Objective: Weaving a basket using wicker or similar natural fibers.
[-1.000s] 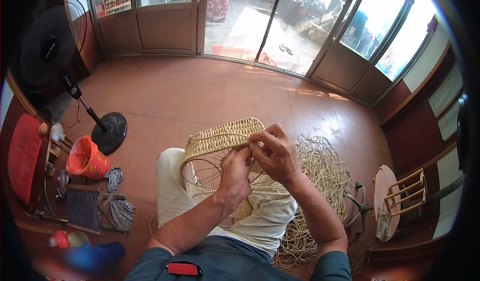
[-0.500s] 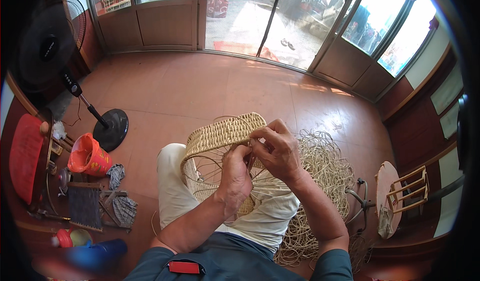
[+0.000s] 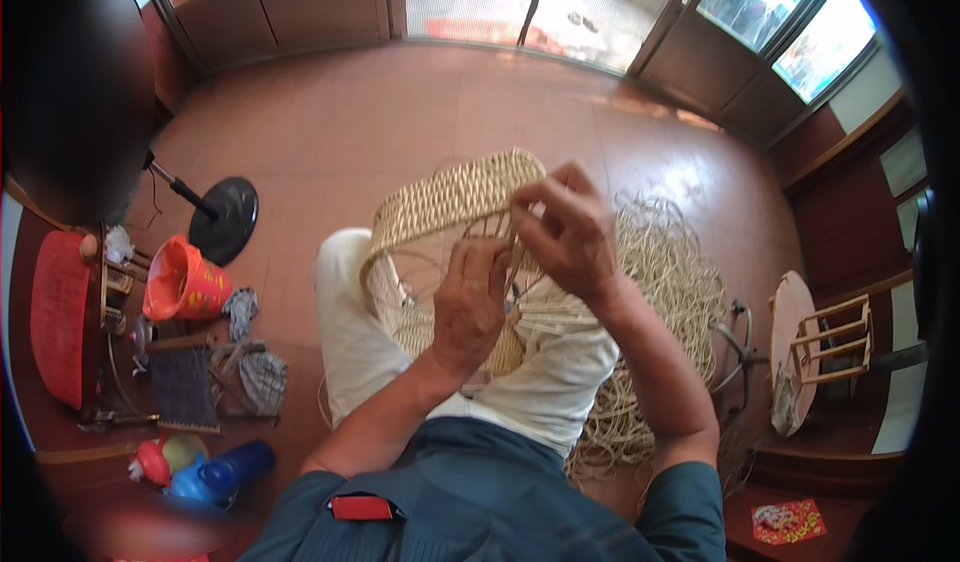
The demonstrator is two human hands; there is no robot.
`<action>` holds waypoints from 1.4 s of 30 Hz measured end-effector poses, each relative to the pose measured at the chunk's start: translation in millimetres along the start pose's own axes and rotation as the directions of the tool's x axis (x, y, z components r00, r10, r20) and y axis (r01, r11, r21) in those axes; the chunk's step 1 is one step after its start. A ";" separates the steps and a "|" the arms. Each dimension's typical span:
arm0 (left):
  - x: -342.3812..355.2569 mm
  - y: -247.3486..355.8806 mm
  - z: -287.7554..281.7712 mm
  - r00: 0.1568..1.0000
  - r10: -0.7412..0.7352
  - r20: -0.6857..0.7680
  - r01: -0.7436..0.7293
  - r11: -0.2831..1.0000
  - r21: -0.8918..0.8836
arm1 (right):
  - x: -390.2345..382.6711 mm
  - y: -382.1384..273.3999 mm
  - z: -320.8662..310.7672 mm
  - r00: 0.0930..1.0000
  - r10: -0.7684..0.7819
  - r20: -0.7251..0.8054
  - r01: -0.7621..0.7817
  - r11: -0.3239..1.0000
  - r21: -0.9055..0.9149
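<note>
A half-woven basket [image 3: 455, 194] of pale straw-coloured cord rests on my lap, its woven band curving up and away from me. Bare thin spokes show beneath the band, with more weaving lower down between my thighs. My left hand [image 3: 468, 302] is closed round the spokes just under the band. At the band's right end, the fingers of my right hand [image 3: 572, 232] pinch a thin cord, mostly hidden by the fingertips. Right of my leg, a large tangled heap of the same cord [image 3: 665, 292] lies on the floor.
To the left stand a fan with a round black base [image 3: 224, 220], an orange-red bucket [image 3: 188, 282] and a folding stool [image 3: 184, 387]. A blue bottle [image 3: 238, 467] is at lower left. A round-topped stool [image 3: 790, 337] lies tipped at right, near metal legs [image 3: 740, 347]. Glazed doors close the far side.
My right hand has drawn slightly up and right, apart from my left hand. The left hand has turned its back more toward me. The view has tilted downward.
</note>
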State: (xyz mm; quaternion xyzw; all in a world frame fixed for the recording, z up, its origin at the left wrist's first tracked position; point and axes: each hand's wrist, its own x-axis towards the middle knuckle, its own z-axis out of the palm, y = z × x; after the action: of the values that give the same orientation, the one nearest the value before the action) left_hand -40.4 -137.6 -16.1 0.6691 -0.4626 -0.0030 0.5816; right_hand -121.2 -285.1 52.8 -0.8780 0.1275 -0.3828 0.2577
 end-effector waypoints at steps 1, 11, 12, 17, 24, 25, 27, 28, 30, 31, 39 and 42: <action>2.9 2.2 -4.8 1.000 -0.024 0.018 0.024 1.000 0.007 | 1.9 1.0 0.4 1.000 0.026 0.010 -0.026 1.000 0.012; 57.7 -10.8 -24.5 0.942 -0.203 0.267 0.292 0.886 -0.360 | 19.3 37.5 23.2 0.998 -0.033 -0.045 0.034 0.999 0.034; 67.6 -16.5 -25.9 0.930 -0.218 0.295 0.303 0.910 -0.284 | 21.3 43.6 24.2 0.999 -0.014 -0.040 0.016 0.999 0.036; 72.9 -31.6 -22.2 0.943 -0.133 0.306 0.171 0.980 -0.099 | 32.4 59.5 36.0 0.997 0.070 -0.020 -0.068 0.995 0.073; 49.0 -40.9 -14.6 0.942 0.175 0.286 -0.284 0.869 0.404 | 31.7 61.1 39.3 0.994 -0.075 -0.080 0.073 0.997 -0.030; 47.4 -42.5 -14.4 0.942 0.177 0.286 -0.286 0.868 0.405 | 35.2 59.9 38.3 0.989 -0.102 -0.105 0.097 0.994 -0.054; 40.9 -47.4 -13.6 0.937 0.185 0.295 -0.298 0.864 0.405 | 25.9 59.2 41.2 0.993 -0.070 -0.098 0.065 0.997 -0.046; 40.8 -48.5 -12.4 0.935 0.195 0.297 -0.308 0.862 0.402 | 23.9 58.8 42.2 0.990 -0.067 -0.126 0.060 0.997 -0.057; 35.9 -49.4 -13.2 0.923 0.302 0.237 -0.373 0.849 0.373 | 16.0 49.7 41.0 0.986 -0.034 -0.161 0.022 0.997 -0.077; 30.8 -51.2 -16.4 0.923 0.298 0.243 -0.373 0.850 0.373 | 9.7 44.6 40.5 0.986 -0.027 -0.162 0.015 0.997 -0.074; 2.0 -62.8 -25.9 0.883 0.368 0.293 -0.460 0.804 0.377 | -100.2 14.0 43.8 0.957 -0.049 -0.287 0.004 0.988 -0.156; -3.5 -63.3 -30.5 0.876 0.394 0.278 -0.478 0.782 0.399 | -129.3 -19.6 53.5 0.955 0.248 -0.161 -0.235 0.967 0.093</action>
State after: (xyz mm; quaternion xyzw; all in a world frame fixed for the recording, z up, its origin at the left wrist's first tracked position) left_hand 13.1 -118.3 -57.5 0.6575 -0.6432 0.1802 0.3485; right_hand -168.4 -195.2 -45.6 -0.8097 0.2414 -0.4268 0.3225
